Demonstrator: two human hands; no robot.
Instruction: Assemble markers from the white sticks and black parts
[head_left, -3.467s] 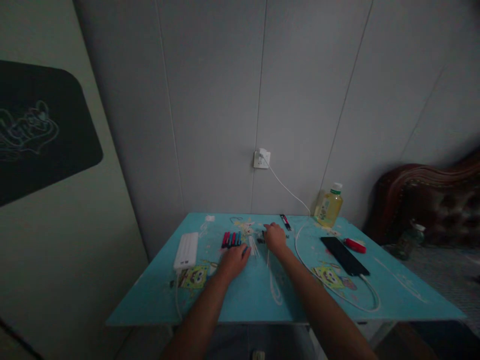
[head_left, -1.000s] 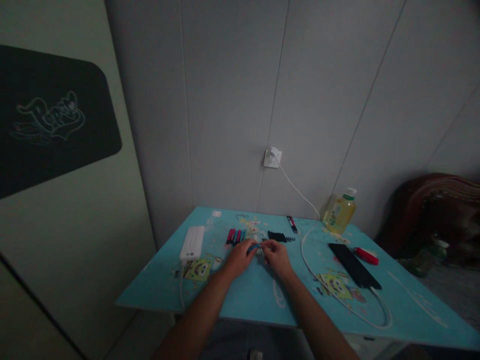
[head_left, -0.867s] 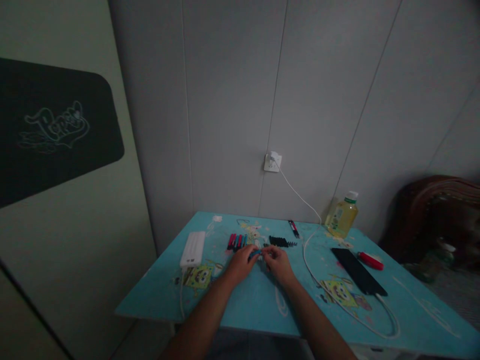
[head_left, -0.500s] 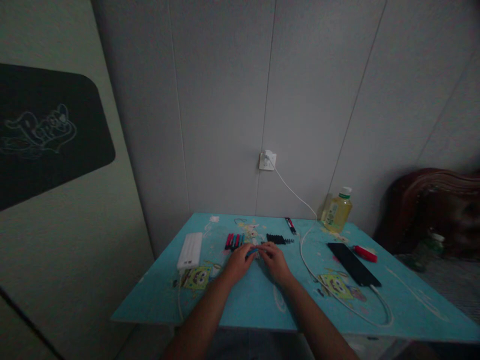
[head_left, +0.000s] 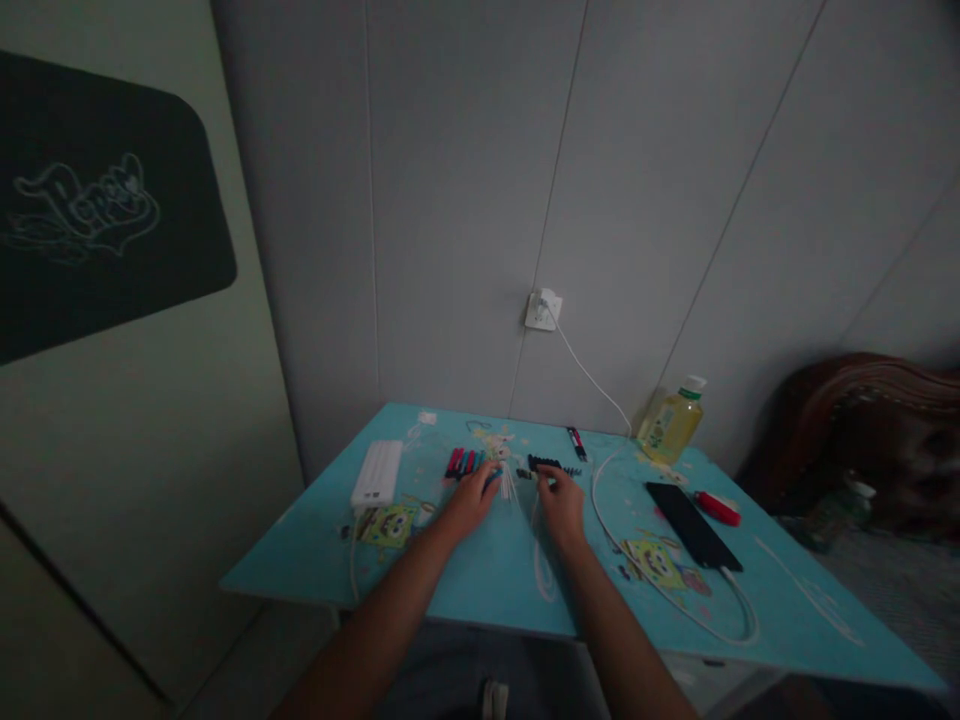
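My left hand [head_left: 475, 500] is closed on a short blue pen barrel [head_left: 493, 477], most of it hidden by the fingers. Just right of it, thin white pen refills [head_left: 507, 484] lie in a bundle on the table. My right hand [head_left: 559, 502] pinches a small dark pen part [head_left: 527, 474], too small to make out well. Behind that hand is a row of black pen parts [head_left: 543, 462], with small dark pieces [head_left: 571, 471] at its right end. Red, blue and black pen barrels [head_left: 463, 462] lie side by side beyond my left hand.
On the blue table [head_left: 480, 590], a white power bank [head_left: 378, 472] lies left and a black phone [head_left: 694, 525] right, beside a red object [head_left: 718, 508]. A white cable [head_left: 600, 500] crosses from the wall socket [head_left: 543, 311]. A bottle [head_left: 673, 422] and a red-black pen [head_left: 577, 443] stand farther back.
My hands have moved apart from where they met over the blue pen barrel. The left keeps the barrel; the right has shifted right and now pinches a small dark part. The view has tilted.
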